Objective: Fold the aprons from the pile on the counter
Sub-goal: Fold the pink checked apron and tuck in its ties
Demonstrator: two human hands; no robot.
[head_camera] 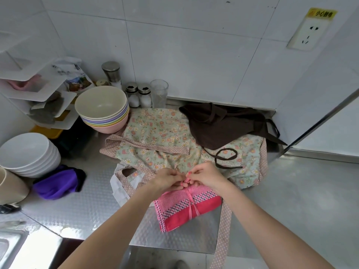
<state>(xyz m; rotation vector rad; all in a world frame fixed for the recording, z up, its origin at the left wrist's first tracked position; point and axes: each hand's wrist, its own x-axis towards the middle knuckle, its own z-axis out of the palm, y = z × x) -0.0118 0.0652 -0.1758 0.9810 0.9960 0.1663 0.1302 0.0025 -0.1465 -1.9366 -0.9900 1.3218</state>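
A folded pink apron (187, 208) lies near the counter (291, 200) edge, its strap (191, 202) wrapped round it. Both hands meet at its far edge: the left hand (166, 179) and right hand (205, 176) each pinch the strap ends. Beyond lie floral aprons (155, 136) with a brown apron (219, 125) on top, far right.

A folded apron (187, 207) lies at the bench's (291, 200) front edge. Behind it the apron pile (174, 140); left of that, stacked bowls (103, 109); shakers (138, 95) against the wall.
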